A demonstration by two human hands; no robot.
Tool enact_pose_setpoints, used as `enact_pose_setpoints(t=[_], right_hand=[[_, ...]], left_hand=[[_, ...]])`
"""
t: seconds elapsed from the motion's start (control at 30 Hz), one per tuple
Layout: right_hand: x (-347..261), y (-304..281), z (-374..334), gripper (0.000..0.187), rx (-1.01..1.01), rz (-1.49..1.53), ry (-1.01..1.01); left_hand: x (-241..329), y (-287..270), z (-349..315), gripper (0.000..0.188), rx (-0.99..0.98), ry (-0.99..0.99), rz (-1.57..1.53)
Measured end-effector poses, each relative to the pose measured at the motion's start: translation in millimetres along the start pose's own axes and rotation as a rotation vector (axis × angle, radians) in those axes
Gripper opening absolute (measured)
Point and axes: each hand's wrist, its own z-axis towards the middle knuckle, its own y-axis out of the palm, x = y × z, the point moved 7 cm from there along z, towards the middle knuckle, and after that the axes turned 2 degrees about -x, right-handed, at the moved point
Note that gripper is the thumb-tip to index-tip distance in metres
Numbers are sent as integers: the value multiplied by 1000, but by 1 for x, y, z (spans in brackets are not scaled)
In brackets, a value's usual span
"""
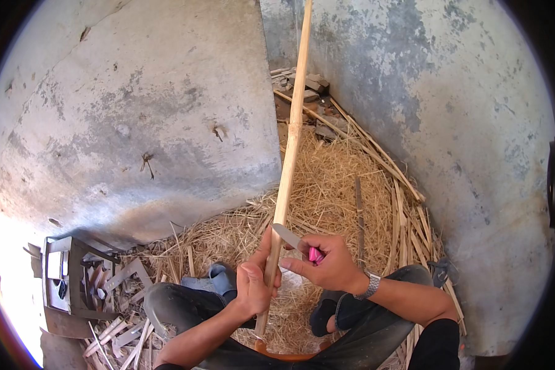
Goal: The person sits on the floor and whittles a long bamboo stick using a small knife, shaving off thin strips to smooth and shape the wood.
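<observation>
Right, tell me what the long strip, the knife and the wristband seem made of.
Long strip: probably bamboo, unpainted, being pale with a ring like a joint.
Knife: grey blade, metal by its smooth sheen; pink handle, perhaps plastic, from its bright colour.
Wristband: likely metal, silvery, with shiny links.

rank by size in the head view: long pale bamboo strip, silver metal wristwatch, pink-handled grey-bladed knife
1. Long pale bamboo strip
2. Pink-handled grey-bladed knife, partly hidden by the right hand
3. Silver metal wristwatch
</observation>
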Motion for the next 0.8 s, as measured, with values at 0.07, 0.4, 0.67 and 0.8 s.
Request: enact_pose_setpoints(t=[0.07,0.4,0.67,0.8], right_hand=[[-5,5,1,33,-6,2,-20],[-9,2,-11,24,-161,-32,-255],[9,9,-3,36,-134,144,78],[6,25,-10,38,-263,-21,-11]], left_hand=[[-8,-1,-3,114,55,66,39],[9,-12,0,102,68,189,172],[24,-21,-5,40,319,454,63],[55,-21,-13,33,461,823,186]])
